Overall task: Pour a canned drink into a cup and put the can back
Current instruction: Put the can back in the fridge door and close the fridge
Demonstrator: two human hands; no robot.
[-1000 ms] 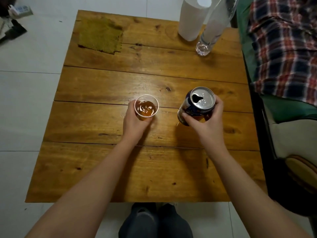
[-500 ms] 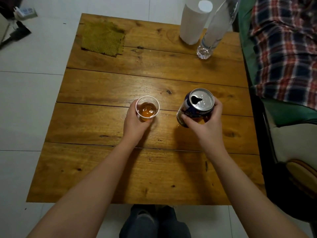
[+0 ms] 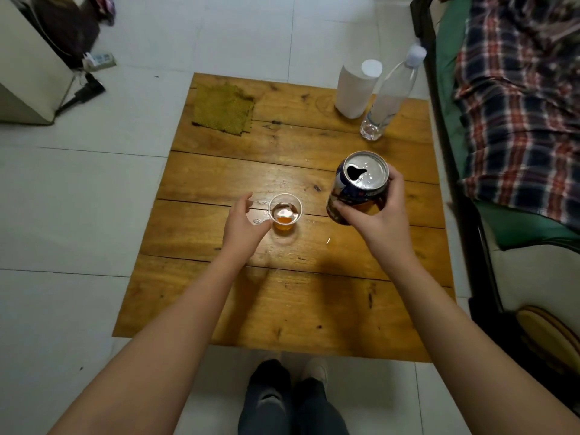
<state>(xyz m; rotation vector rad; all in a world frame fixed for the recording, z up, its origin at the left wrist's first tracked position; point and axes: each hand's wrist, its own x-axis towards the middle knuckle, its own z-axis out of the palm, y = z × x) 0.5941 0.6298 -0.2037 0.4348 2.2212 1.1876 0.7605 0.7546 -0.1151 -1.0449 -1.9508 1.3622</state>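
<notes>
Wooden planks make up the counter (image 3: 219,309), standing on pale floor tiles (image 3: 78,215). On it the clear cup (image 3: 284,213) holds amber drink; the left hand (image 3: 243,222) sits just beside it, fingers loosely spread. The right hand (image 3: 376,215) grips the opened can (image 3: 357,189), tilted. Farther back lie a green cloth (image 3: 223,112), paper roll (image 3: 356,89) and bottle (image 3: 389,98); a plaid-covered bed (image 3: 518,105) stands right

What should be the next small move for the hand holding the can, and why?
Probably lower the can onto the table. The cup already holds amber drink, the right hand grips the can upright, away from the cup, and the left hand is open beside the cup.
</notes>
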